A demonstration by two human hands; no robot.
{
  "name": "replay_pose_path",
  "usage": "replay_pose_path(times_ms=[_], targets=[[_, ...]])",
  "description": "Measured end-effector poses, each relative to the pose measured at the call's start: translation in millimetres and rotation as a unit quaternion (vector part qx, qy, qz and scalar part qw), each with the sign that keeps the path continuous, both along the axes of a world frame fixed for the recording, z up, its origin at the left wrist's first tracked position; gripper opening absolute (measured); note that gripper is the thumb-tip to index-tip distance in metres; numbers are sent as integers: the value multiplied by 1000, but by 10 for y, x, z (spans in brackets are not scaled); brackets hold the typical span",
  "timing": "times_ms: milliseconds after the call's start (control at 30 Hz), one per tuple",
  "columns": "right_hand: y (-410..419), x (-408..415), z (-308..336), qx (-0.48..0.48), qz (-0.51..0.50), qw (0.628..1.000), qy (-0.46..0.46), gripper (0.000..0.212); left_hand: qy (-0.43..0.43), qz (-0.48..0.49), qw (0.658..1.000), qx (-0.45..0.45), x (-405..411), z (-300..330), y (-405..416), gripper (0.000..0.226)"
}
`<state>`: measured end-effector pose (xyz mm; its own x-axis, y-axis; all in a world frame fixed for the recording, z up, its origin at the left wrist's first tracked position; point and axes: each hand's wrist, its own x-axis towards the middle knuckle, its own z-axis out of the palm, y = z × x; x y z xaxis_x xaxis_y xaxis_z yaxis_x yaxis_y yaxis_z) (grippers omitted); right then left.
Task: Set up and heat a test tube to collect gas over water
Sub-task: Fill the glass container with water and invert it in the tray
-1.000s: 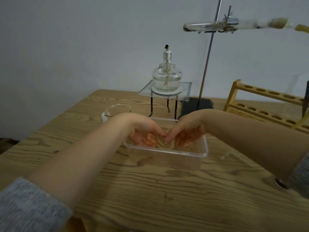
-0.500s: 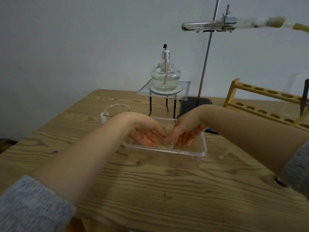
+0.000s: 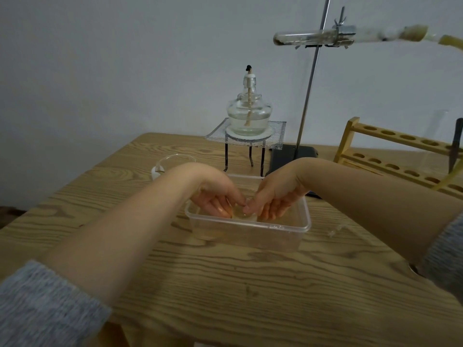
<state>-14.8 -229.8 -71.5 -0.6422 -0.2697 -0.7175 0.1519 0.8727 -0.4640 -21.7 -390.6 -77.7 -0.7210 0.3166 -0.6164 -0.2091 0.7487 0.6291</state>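
Down near the middle of the brown wooden table [image 3: 225, 284] sat a clear plastic tub [image 3: 250, 222] with some water in it, and both my hands were dipped inside. My left hand [image 3: 215, 196] and my right hand [image 3: 273, 201] curled their fingers around a small round clear glass jar [image 3: 244, 214], holding it low in the tub. I think I was filling and setting that jar, the part that catches the gas.

Far up on the right, the long glass test tube [image 3: 303, 38] lay sideways in the metal clamp on the tall grey stand [image 3: 309, 96]. The clear glass spirit lamp [image 3: 249, 113] sat unlit on a wire mesh tripod [image 3: 246, 139], left of the stand. Next I would likely need the yellow rubber hose [image 3: 451, 42] brought to the jar's mouth, then the lamp lit under the tube.
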Motion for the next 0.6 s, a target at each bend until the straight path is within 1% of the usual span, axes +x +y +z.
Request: replay_pose_path(times_ms=[267,400,533,600], targets=[[3,28,-4,-1,4,1000,7,68,27,-7,1000,-7,47,-2,-6,42],[17,62,14,-14,7,1000,13,63,47,-5,999,-6,61,-1,-18,38],[30,96,11,-40,8,998,43,46,65,-5,998,-1,93,3,-10,19],[27,105,4,-56,7,997,56,36,78,-10,997,-8,110,0,-7,16]])
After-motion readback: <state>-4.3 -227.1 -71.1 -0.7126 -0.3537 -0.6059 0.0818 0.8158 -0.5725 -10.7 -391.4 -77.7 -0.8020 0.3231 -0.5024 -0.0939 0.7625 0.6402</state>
